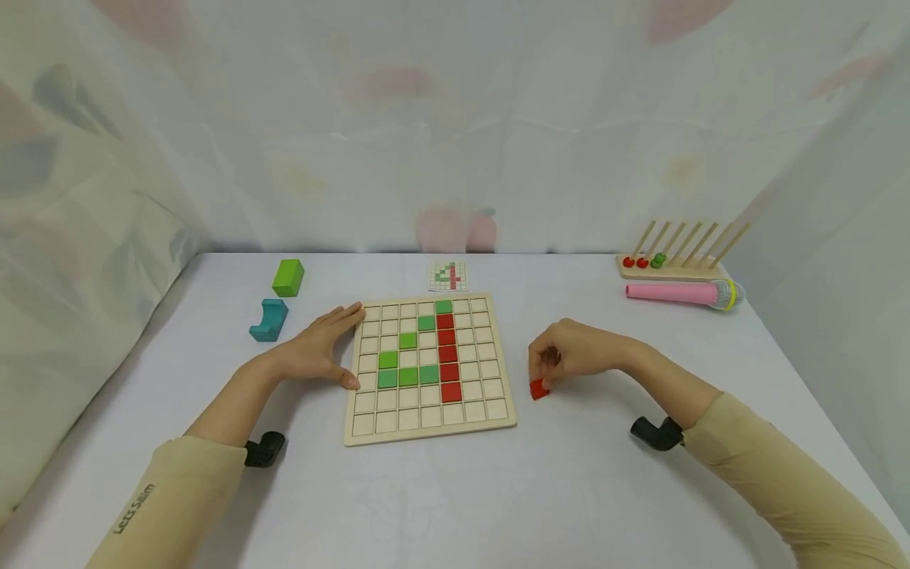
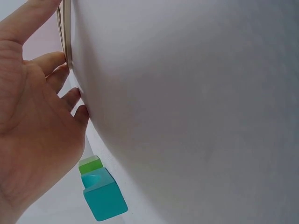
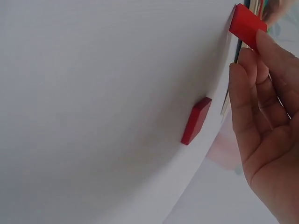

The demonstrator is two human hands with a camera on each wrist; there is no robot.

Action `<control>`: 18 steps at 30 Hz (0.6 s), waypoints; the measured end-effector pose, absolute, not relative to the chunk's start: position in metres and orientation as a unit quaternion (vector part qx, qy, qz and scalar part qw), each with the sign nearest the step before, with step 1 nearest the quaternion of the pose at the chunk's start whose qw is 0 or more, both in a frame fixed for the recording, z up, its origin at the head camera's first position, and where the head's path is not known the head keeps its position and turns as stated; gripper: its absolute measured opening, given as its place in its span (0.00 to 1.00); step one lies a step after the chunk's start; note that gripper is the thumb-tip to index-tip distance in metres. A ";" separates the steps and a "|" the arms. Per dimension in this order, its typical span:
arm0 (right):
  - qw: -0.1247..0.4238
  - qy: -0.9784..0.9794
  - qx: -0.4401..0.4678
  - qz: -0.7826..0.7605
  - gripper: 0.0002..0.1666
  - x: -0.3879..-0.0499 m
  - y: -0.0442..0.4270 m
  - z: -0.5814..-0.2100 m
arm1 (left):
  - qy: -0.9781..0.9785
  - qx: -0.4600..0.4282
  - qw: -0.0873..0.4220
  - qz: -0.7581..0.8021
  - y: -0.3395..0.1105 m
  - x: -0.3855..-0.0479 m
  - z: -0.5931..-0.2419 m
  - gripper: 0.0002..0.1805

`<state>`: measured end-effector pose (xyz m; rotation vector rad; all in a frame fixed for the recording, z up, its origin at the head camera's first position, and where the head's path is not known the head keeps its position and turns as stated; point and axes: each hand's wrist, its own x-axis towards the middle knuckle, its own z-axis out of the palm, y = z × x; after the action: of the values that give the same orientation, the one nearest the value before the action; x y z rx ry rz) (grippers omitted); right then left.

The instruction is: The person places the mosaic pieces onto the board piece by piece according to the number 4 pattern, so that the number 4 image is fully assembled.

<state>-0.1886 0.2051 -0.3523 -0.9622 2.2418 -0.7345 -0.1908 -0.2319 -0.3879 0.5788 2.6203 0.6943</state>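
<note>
A square wooden grid board lies mid-table, bearing a column of red tiles and several green tiles in two shades. My left hand rests along the board's left edge with fingers extended, thumb and fingertips touching the rim. To the right of the board, my right hand pinches a red square tile between thumb and fingers, tilted just over the tabletop. Another red tile is on the table below that hand in the right wrist view; the hand hides it in the head view.
Behind the board lies a small pattern card. At left are a green block and a teal notched block. A pegged wooden stand with beads and a pink toy microphone occupy the back right.
</note>
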 end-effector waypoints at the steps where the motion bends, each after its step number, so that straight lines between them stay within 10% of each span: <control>1: 0.293 0.839 -0.361 -0.284 0.09 -0.189 0.204 -0.351 | 0.929 0.205 0.184 0.247 -0.232 -0.191 -0.388 0.70; 18: 0.308 0.813 -0.330 -0.367 0.09 -0.184 0.151 -0.354 | 0.929 0.202 0.186 0.247 -0.234 -0.193 -0.391 0.70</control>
<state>-0.1842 0.1506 -0.3537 -0.8735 2.1507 -0.9704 -0.1925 -0.2338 -0.3913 0.5685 2.6170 0.6960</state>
